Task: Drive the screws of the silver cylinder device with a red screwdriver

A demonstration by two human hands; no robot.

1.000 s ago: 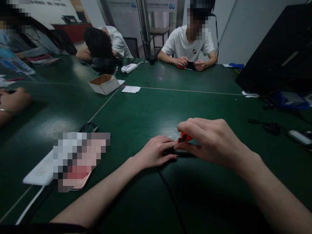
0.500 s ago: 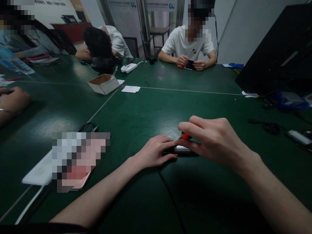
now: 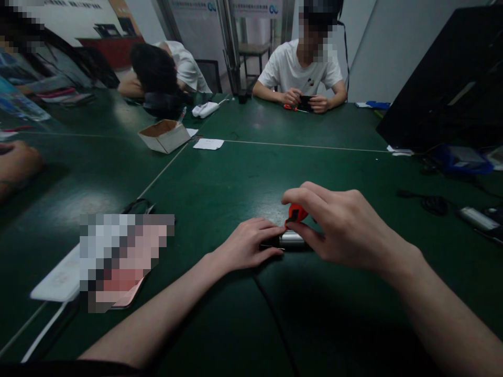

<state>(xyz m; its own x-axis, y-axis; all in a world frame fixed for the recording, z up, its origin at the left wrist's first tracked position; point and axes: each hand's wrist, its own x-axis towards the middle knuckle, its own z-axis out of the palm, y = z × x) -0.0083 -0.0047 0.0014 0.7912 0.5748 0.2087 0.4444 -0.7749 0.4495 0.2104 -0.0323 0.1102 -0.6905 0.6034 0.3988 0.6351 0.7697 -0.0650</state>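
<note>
My left hand (image 3: 251,243) is closed around the black end of a silver-and-black cylindrical device (image 3: 293,239) lying on the green table. Its thumb is below and its fingers above. My right hand (image 3: 341,225) pinches the orange-and-black handle of a screwdriver (image 3: 297,212) between thumb and fingers, upright over the device beside my left fingertips. The screwdriver's tip is hidden behind my fingers. A black cable (image 3: 271,303) runs from under my left hand toward me.
Left of my forearm lie a white power bank (image 3: 55,280) with a cable and a pink phone (image 3: 131,296). A paper box (image 3: 167,139) stands farther off. Across the table a person (image 3: 302,73) handles a small black object; another (image 3: 165,73) rests head down. A dark monitor (image 3: 436,78) stands right.
My right fingers have opened a little around the screwdriver handle, so more of its orange top shows. My left hand keeps its place on the device. The view has shifted slightly.
</note>
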